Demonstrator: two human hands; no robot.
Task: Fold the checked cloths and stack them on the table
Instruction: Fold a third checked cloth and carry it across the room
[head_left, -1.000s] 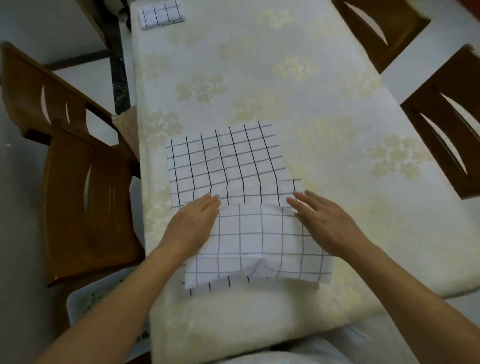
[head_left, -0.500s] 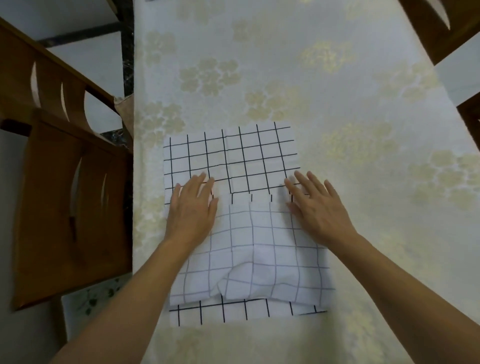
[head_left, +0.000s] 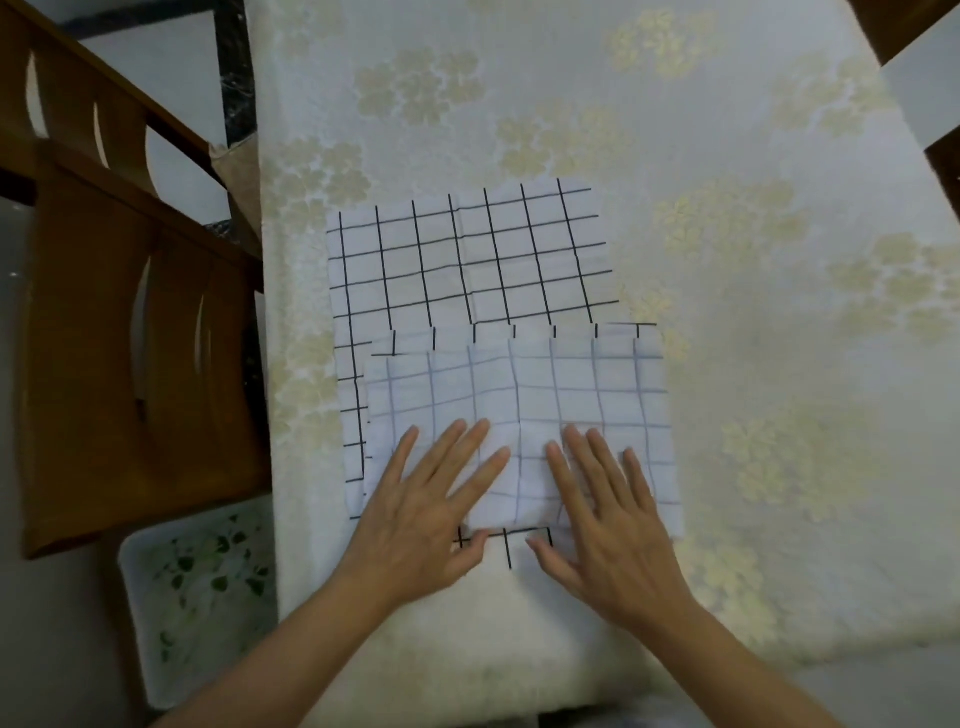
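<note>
Well left of the left hand: a wooden chair (head_left: 130, 338) beside the table edge, with a white tray (head_left: 202, 582) printed with green leaves below it in view.
Left hand (head_left: 431, 499): flat and wide, fingers (head_left: 457, 452) straight and spread, palm down on the near left part of the folded flap.
Checked cloth (head_left: 467, 260): on the table under both hands and running on past the fingertips; its far part lies single and smooth, dark grid up.
Flap (head_left: 571, 384): the near part turned over onto the rest, paler back of the grid showing. It sits skewed towards the right hand's side, so a band of the lower layer shows beyond the left hand's little finger — and a sliver with dark lines peeks out between the two thumbs.
Right hand (head_left: 608, 519): also flat and wide, holding nothing, pressing the flap just beside the left hand.
Table (head_left: 779, 234): pale flowered cover, stretching away right of the right hand.
Handling: thin, light and limp, I judge; it should crease under a flat palm, yet slide easily on the cover.
Where to take hold: probably the flap's two far corners, ahead of each hand, pinched lightly to square the edges.
</note>
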